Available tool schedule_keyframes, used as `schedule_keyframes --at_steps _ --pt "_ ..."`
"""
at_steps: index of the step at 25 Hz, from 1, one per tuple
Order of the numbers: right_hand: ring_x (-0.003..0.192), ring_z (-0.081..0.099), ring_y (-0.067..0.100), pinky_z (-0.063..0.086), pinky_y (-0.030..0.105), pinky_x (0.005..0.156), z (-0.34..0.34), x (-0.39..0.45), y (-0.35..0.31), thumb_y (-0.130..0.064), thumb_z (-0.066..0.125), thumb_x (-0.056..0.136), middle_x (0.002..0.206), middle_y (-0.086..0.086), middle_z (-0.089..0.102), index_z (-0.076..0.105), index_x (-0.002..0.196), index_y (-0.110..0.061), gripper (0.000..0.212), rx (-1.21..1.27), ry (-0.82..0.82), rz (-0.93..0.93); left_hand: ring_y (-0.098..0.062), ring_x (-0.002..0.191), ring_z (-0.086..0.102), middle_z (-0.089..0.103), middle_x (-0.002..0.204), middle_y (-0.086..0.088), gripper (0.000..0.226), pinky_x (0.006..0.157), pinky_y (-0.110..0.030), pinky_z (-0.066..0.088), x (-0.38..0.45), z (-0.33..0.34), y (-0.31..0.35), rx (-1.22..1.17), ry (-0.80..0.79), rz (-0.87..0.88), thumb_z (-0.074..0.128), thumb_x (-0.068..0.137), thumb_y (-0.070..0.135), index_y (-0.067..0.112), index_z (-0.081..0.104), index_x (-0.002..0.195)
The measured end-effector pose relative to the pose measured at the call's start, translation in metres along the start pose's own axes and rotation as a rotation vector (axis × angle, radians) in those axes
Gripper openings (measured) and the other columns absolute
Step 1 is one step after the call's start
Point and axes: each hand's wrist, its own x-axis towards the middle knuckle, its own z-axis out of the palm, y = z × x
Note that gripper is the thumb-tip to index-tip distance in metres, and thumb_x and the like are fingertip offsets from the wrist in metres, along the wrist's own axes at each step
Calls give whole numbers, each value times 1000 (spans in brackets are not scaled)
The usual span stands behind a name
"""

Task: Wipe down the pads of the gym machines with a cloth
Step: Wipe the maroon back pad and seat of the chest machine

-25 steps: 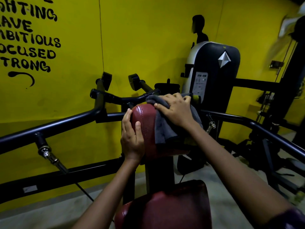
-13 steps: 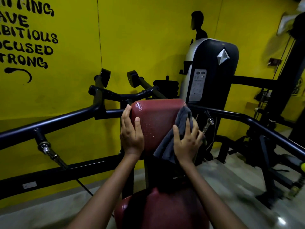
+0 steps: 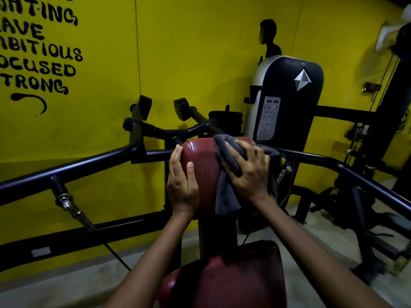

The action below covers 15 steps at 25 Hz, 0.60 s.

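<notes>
A dark red upright chest pad (image 3: 204,170) stands in the middle of the view on a black post. My left hand (image 3: 183,185) lies against its left edge, fingers straight up the side and thumb on the front face. A grey cloth (image 3: 226,192) drapes over the pad's upper right part. My right hand (image 3: 251,172) presses the cloth to the pad with spread fingers, and loose folds hang below it. The red seat pad (image 3: 233,276) sits lower, near the bottom edge.
Black frame bars (image 3: 77,170) run out left and right of the pad, with two handles (image 3: 182,107) behind it. A black and white weight-stack housing (image 3: 287,96) stands at the back right. The yellow wall (image 3: 178,52) is close behind; grey floor lies below.
My right hand has carried the cloth from the pad's lower right side back up to its upper right part. My left hand has stayed on the pad's left edge.
</notes>
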Motion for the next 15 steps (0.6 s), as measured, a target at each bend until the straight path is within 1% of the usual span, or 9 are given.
schedule_keyframes --at_steps 1,3,5,6,7,10,12,14,15 --pt "99 47 30 36 40 75 0 -6 10 -45 49 90 122 5 53 53 125 -26 40 18 28 -26 -7 130 37 40 143 0 51 103 -24 36 -1 0 1 -7 6 4 32 95 34 13 37 141" --pt "96 49 32 45 42 76 -3 13 20 -45 51 89 114 8 55 58 119 -22 39 55 33 174 -10 130 38 37 141 6 49 103 -33 41 0 -1 2 -18 14 12 32 95 34 16 35 140" --pt "100 50 34 45 45 80 -2 50 8 -51 49 89 109 10 59 66 112 -18 44 18 -93 436 -10 129 39 36 140 8 48 102 -39 43 0 -1 1 -23 15 16 32 95 34 18 35 140" --pt "101 50 34 42 44 81 1 61 -4 -53 48 89 109 9 59 67 111 -19 45 -45 -168 429 -11 129 40 36 140 8 48 100 -41 45 1 0 1 -24 13 14 32 95 34 18 35 139" --pt "99 51 33 38 42 78 3 64 -17 -53 47 89 107 8 60 67 111 -20 44 -89 -187 332 -13 128 41 36 139 8 48 98 -43 46 1 -1 0 -27 9 9 32 95 35 17 35 139" --pt "94 51 31 34 39 72 4 31 -36 -47 48 89 112 8 61 64 117 -21 41 -38 -45 -16 -19 129 43 36 139 8 48 96 -45 48 2 -1 -1 -43 -2 11 33 95 35 17 36 139" --pt "97 50 31 36 39 73 0 1 -16 -43 50 90 121 10 56 58 122 -21 40 30 14 -226 -12 130 40 36 141 9 46 100 -41 45 1 -2 -2 -42 -8 8 32 95 34 19 35 139" --pt "95 50 30 38 39 72 -3 -3 15 -43 47 92 122 8 51 55 123 -22 38 9 34 -271 -5 131 36 34 142 10 46 103 -34 42 -1 -1 -1 -44 -10 4 32 95 33 22 34 140" --pt "93 49 31 39 40 71 -3 7 23 -45 45 92 118 7 51 57 122 -21 40 -6 32 -175 -2 131 34 34 142 9 46 104 -31 39 -1 0 -2 -45 -9 5 32 95 33 20 35 140"
